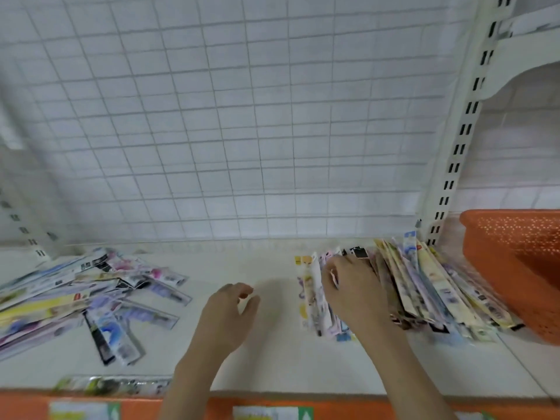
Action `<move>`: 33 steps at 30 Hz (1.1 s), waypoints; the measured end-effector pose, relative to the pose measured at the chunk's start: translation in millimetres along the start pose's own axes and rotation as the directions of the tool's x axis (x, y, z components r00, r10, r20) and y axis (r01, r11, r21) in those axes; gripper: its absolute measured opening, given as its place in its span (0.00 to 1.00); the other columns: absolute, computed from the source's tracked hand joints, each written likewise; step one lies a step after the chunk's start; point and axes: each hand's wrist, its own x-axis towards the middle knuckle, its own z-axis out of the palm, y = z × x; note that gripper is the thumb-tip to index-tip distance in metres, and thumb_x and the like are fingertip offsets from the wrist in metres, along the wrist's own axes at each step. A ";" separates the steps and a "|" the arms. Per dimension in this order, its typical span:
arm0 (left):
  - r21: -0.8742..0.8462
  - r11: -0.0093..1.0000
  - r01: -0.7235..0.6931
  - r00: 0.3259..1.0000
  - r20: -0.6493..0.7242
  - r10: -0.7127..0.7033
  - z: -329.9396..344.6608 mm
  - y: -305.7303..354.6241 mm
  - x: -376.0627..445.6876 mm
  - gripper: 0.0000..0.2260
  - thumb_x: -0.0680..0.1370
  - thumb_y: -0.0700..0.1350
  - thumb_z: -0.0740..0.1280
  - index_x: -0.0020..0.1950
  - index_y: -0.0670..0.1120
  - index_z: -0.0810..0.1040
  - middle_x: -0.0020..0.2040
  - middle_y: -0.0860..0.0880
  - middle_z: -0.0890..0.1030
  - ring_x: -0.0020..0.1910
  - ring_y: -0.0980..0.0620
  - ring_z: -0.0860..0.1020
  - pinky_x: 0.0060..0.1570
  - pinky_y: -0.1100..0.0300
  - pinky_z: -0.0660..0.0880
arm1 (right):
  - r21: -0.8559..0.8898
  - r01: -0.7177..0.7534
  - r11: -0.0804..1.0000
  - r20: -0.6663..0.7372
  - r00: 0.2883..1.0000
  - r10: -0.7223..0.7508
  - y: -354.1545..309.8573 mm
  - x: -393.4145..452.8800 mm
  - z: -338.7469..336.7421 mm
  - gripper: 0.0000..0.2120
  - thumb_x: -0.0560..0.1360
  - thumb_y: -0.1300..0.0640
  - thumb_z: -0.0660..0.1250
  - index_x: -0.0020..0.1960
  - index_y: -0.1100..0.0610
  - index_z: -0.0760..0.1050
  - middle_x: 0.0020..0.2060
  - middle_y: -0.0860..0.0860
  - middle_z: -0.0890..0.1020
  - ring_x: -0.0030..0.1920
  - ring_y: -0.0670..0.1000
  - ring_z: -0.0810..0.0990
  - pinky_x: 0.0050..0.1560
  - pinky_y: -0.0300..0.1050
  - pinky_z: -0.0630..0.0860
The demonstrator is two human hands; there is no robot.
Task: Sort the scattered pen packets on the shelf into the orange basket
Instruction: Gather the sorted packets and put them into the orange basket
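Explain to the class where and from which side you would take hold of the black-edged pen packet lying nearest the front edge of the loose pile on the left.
Probably pinch the black-edged packet across its narrow width at the near end, coming from above and the front. It lies flat, long and thin, its far end tucked into the loose pile.

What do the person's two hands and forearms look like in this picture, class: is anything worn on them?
Both the left hand and the right hand are bare: no gloves, rings or watch show. The forearms are uncovered as far as the bottom edge of the picture, with no sleeve in sight.
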 end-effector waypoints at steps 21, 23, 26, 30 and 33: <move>-0.103 0.975 0.197 0.947 -0.238 -0.216 -174.9 -230.7 -16.9 0.05 0.79 0.43 0.63 0.43 0.50 0.76 0.32 0.57 0.77 0.25 0.58 0.74 0.26 0.70 0.67 | 0.164 0.154 0.974 0.352 0.914 -0.203 -241.9 -7.9 124.6 0.08 0.78 0.54 0.57 0.46 0.52 0.74 0.42 0.46 0.76 0.43 0.48 0.73 0.37 0.39 0.66; -0.096 0.981 0.168 0.951 -0.247 -0.187 -188.8 -250.7 -12.9 0.05 0.78 0.43 0.64 0.44 0.49 0.77 0.33 0.56 0.77 0.27 0.58 0.73 0.28 0.70 0.66 | 0.126 0.151 0.980 0.344 0.920 -0.186 -264.5 -7.6 134.9 0.11 0.78 0.46 0.58 0.51 0.51 0.76 0.48 0.46 0.75 0.51 0.49 0.74 0.46 0.39 0.70; -0.101 0.985 0.143 0.959 -0.231 -0.163 -206.3 -277.1 -7.9 0.05 0.78 0.43 0.64 0.44 0.48 0.77 0.32 0.56 0.77 0.26 0.56 0.74 0.29 0.66 0.68 | -0.011 0.121 0.993 0.431 0.896 -0.105 -288.7 -7.7 147.6 0.26 0.74 0.36 0.60 0.66 0.50 0.69 0.62 0.47 0.70 0.65 0.51 0.67 0.62 0.46 0.67; -0.109 0.990 0.091 0.964 -0.241 -0.116 -224.3 -302.2 -0.6 0.06 0.78 0.43 0.64 0.42 0.50 0.76 0.28 0.55 0.76 0.24 0.56 0.74 0.27 0.68 0.67 | -0.101 0.037 0.994 0.428 0.904 0.010 -307.3 -6.8 155.2 0.14 0.76 0.43 0.61 0.53 0.51 0.75 0.53 0.50 0.74 0.60 0.53 0.72 0.52 0.44 0.69; -0.117 0.991 0.061 0.970 -0.227 -0.087 -230.2 -310.7 4.9 0.05 0.78 0.43 0.64 0.43 0.50 0.76 0.28 0.56 0.76 0.26 0.52 0.75 0.29 0.65 0.68 | -0.153 0.019 0.988 0.383 0.923 0.041 -310.6 -6.9 156.2 0.13 0.77 0.50 0.60 0.36 0.53 0.72 0.39 0.49 0.74 0.48 0.53 0.76 0.38 0.43 0.65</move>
